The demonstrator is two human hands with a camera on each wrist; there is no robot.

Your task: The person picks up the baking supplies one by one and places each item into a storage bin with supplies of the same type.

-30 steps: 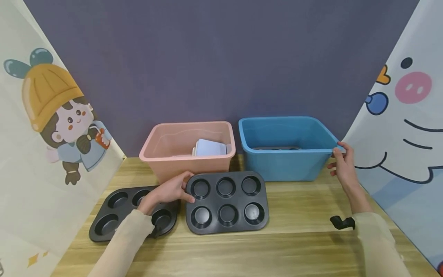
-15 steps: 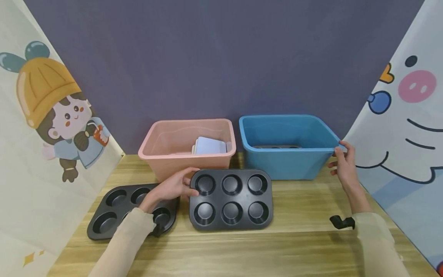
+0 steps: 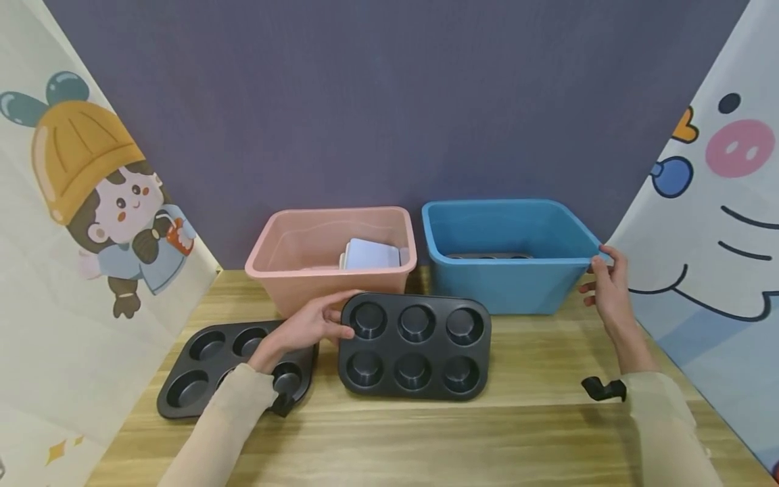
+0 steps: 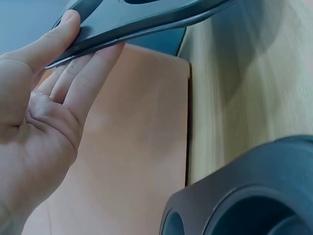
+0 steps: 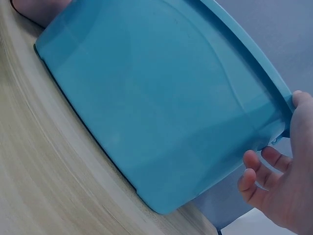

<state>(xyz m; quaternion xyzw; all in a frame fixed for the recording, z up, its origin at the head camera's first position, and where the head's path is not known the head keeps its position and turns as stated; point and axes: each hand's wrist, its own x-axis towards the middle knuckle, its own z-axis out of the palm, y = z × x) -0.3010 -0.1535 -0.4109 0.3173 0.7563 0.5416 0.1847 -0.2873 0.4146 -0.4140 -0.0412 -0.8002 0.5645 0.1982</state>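
My left hand [image 3: 310, 325] pinches the left edge of a black muffin pan [image 3: 415, 346]. In the left wrist view, the thumb lies on top of that pan's rim [image 4: 142, 29] and the fingers are beneath, with the pan raised off the table. Its cups face up toward the head camera. A second muffin pan [image 3: 228, 352] lies on the table at left, partly under my left forearm. At the right, my right hand [image 3: 611, 291] grips the front right corner of the blue bin's rim [image 5: 271, 81]; its other fingers curl loosely below the rim.
A pink bin [image 3: 341, 284] stands left of the blue bin [image 3: 499, 287] and holds pale blue and whitish items [image 3: 372, 256]. Inside the blue bin, the top of a dark pan [image 3: 489, 256] shows. A grey-blue backdrop [image 3: 389, 101] rises behind the wooden table [image 3: 426, 439].
The left hand has lifted the muffin pan and shifted it slightly to the right, tilting it. The right hand stays at the blue bin's corner.
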